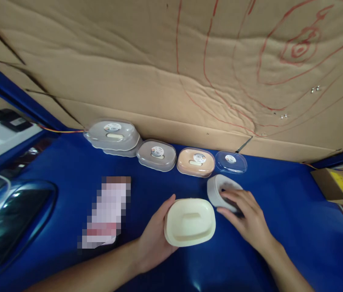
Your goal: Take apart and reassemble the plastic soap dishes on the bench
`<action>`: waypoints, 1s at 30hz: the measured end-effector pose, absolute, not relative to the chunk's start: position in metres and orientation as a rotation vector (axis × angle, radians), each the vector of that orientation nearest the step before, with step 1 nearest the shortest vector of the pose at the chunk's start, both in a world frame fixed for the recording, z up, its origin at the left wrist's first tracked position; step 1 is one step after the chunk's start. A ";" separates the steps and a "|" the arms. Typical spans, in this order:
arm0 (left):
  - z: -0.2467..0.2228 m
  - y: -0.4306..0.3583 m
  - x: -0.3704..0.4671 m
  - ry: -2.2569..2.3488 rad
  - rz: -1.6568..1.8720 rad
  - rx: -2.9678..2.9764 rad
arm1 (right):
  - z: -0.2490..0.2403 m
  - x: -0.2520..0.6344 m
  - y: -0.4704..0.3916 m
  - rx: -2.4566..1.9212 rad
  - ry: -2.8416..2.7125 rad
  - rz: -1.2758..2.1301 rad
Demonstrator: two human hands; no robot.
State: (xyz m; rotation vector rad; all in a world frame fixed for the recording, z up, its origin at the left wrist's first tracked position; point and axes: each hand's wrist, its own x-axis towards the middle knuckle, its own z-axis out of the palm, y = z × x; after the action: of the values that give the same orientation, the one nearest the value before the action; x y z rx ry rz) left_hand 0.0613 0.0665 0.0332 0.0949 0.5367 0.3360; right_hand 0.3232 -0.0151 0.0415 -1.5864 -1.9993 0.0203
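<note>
My left hand [156, 239] holds a cream oval container [194, 223] from its left side, with the hollow facing up and a raised block inside. To its right, my right hand [247, 215] has its thumb and fingers around the near right side of a light grey oval container [215, 190], which is tilted and has a dark opening. Behind them stand a peach container [186, 166] with a clear lid, a grey lidded container [147, 162] and a separate clear lid [230, 166] with a round label.
Stacked grey lidded containers [113, 142] stand at the back left. A blurred-out flat object [107, 211] lies left of my hands, near a dark glossy device [16, 223]. Cardboard [129, 61] rises behind the blue table [296, 202]; a box [329, 186] is at right.
</note>
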 end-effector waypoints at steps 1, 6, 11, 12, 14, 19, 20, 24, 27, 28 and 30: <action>0.033 0.065 0.062 0.520 0.336 0.096 | 0.045 0.311 -0.017 -1.518 -2.006 0.057; 0.027 0.062 0.060 0.430 0.328 0.120 | 0.057 0.255 -0.020 -1.219 -2.239 0.161; 0.028 0.063 0.058 0.452 0.351 0.106 | 0.052 0.244 -0.016 -1.171 -2.322 0.061; 0.029 0.063 0.058 0.460 0.353 0.113 | 0.050 0.246 -0.016 -1.165 -2.329 0.041; 0.030 0.063 0.058 0.482 0.351 0.128 | 0.047 0.248 -0.017 -1.132 -2.356 -0.001; 0.032 0.063 0.058 0.561 0.387 0.132 | 0.039 0.250 -0.021 -1.078 -2.424 0.042; 0.032 0.063 0.058 0.566 0.398 0.150 | 0.037 0.253 -0.021 -1.076 -2.408 0.101; 0.035 0.061 0.056 0.585 0.399 0.208 | 0.027 0.283 -0.010 -1.241 -2.115 0.259; 0.039 0.061 0.055 0.636 0.350 0.201 | 0.014 0.319 0.008 -1.672 -1.875 0.161; 0.040 0.061 0.054 0.648 0.346 0.204 | 0.010 0.330 0.014 -1.794 -1.842 0.102; 0.042 0.062 0.054 0.652 0.359 0.211 | 0.002 0.345 0.022 -1.989 -1.820 0.007</action>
State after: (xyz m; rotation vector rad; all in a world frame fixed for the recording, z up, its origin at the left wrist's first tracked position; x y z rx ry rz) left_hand 0.0539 0.0621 0.0422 0.2114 0.6518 0.3592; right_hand 0.3451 0.0217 0.0018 -1.9894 -1.8204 0.0068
